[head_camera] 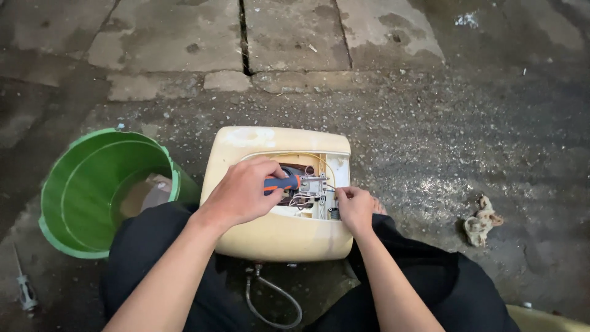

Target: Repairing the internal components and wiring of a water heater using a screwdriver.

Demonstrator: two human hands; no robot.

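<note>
A cream-coloured water heater lies on the wet ground between my knees, its cover off so that wires and a metal part show in the open compartment. My left hand grips a screwdriver with a blue and orange handle, its tip pointing into the compartment. My right hand rests on the right edge of the opening, fingertips pinched at the wires; what it holds there is too small to tell.
A green plastic bucket with murky water stands at the left. A second screwdriver lies on the ground at the lower left. A crumpled rag lies at the right. A grey hose loops from under the heater.
</note>
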